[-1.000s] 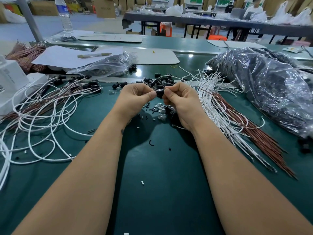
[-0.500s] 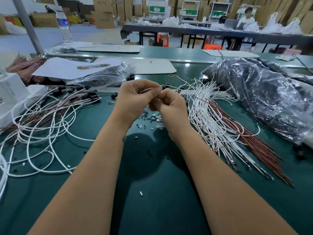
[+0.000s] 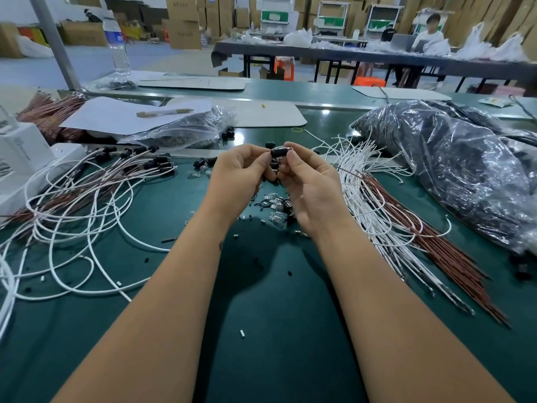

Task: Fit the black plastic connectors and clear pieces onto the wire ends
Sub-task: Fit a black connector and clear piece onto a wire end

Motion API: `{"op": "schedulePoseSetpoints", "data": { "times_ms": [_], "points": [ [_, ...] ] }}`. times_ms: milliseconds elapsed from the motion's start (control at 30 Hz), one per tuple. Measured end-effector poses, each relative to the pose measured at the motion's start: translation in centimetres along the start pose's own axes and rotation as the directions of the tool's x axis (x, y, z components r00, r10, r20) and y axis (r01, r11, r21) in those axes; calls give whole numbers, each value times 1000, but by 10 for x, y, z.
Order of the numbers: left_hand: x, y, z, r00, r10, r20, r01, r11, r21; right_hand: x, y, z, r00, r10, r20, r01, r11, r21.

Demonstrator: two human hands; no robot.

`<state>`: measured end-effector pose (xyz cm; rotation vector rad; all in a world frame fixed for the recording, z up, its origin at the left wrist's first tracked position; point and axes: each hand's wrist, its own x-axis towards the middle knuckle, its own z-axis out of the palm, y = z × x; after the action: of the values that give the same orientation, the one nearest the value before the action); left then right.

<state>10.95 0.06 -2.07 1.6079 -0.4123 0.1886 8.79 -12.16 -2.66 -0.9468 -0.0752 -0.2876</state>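
Observation:
My left hand (image 3: 238,173) and my right hand (image 3: 308,181) meet above the green table, and both pinch one small black plastic connector (image 3: 278,152) between their fingertips. Below the hands lies a small heap of clear pieces (image 3: 274,203) mixed with black parts. More loose black connectors (image 3: 205,162) lie just left of my left hand. A bundle of white and brown wires with bare ends (image 3: 377,205) fans out on the right. On the left, looped wires with fitted black connectors (image 3: 136,161) are spread over the table.
A large clear bag of dark parts (image 3: 453,167) fills the right side. A smaller bag (image 3: 180,132), paper and a pen (image 3: 164,112) lie at the back left, with white boxes (image 3: 23,158) at the far left. Tiny bits of white and black insulation dot the table (image 3: 261,359).
Both hands have lifted slightly and opened apart, so the black connector between the fingertips now shows; half a second ago they were pressed tightly together over it.

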Motion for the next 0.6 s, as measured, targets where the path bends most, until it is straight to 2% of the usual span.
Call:
{"op": "schedulePoseSetpoints", "data": {
  "times_ms": [100, 200, 433, 600],
  "points": [
    [-2, 0, -1, 1000, -13, 29, 13, 1000, -17, 0, -1, 0, 1000, -9, 1, 9, 1000, 4],
    [-1, 0, -4, 995, -55, 88, 59, 997, -41, -1, -3, -1, 1000, -25, -8, 24, 997, -74],
    [1, 4, -11, 967, -165, 196, 185, 979, -91, 1, -6, -4, 998, 33, 44, -28, 995, -99],
    [0, 7, -4, 961, -159, 227, 177, 982, -61, 3, -11, -9, 998, 20, 63, -7, 980, -201]
  ]
}}
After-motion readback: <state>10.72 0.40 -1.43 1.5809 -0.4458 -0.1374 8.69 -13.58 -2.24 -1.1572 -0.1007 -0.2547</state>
